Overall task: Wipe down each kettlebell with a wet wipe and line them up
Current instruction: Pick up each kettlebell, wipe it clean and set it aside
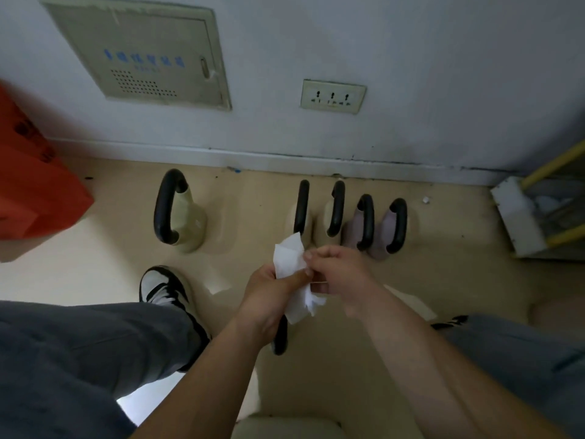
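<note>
Both hands hold a white wet wipe (292, 274) in front of me. My left hand (269, 296) grips its lower part; my right hand (338, 274) pinches its right edge. By the wall stand several kettlebells with black handles: a larger cream one (186, 217) apart on the left, two cream ones (304, 213) (332, 213) and two mauve ones (361, 229) (392, 229) side by side in a row. Under my left wrist shows the black handle of another kettlebell (280, 339), mostly hidden.
An orange bag (34, 185) sits at the left. A white-and-yellow rack (538, 213) stands at the right by the wall. My shoe (164, 289) and grey trouser legs fill the lower left and right. A wall socket (332, 96) and panel (142, 55) are above.
</note>
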`<state>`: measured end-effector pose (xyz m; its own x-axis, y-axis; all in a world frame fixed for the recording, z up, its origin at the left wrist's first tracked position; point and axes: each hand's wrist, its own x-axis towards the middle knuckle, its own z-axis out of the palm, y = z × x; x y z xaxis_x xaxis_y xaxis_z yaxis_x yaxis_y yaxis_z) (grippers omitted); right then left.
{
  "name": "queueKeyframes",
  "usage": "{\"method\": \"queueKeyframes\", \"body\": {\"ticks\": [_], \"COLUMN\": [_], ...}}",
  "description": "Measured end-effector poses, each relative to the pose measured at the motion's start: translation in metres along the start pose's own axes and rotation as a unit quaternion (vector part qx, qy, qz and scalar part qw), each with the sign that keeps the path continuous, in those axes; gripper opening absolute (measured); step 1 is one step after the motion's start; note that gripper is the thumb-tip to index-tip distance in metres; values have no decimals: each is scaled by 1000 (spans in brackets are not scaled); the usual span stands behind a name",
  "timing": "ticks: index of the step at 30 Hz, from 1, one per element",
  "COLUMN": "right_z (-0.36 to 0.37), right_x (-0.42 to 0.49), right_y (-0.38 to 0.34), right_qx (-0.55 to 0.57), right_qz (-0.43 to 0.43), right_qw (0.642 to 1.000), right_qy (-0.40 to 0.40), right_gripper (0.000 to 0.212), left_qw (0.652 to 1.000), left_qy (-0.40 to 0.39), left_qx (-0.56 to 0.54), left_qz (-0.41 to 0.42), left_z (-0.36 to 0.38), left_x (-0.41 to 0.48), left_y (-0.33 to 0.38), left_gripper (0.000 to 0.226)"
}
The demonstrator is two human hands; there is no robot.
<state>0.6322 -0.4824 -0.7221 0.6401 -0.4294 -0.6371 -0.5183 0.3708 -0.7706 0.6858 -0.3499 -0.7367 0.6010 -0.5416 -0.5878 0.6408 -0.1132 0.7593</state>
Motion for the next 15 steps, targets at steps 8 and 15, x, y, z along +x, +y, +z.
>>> {"method": "queueKeyframes", "body": {"ticks": [8,15], "right_z": [18,22], "right_x": [-2,0], "right_y": [3,-1], "right_qx": [84,10], "right_qz": [15,-65], "right_qw": [996,996], "right_qy": [-14,60], "right_gripper": [26,17], "left_qw": [1000,998], "left_qy": [27,-6], "left_qx": [-9,-66], "left_qz": [14,-10], "left_z": [-21,-31], "left_x": [-9,-8], "left_y": [-6,-3], "left_gripper": [28,53]}}
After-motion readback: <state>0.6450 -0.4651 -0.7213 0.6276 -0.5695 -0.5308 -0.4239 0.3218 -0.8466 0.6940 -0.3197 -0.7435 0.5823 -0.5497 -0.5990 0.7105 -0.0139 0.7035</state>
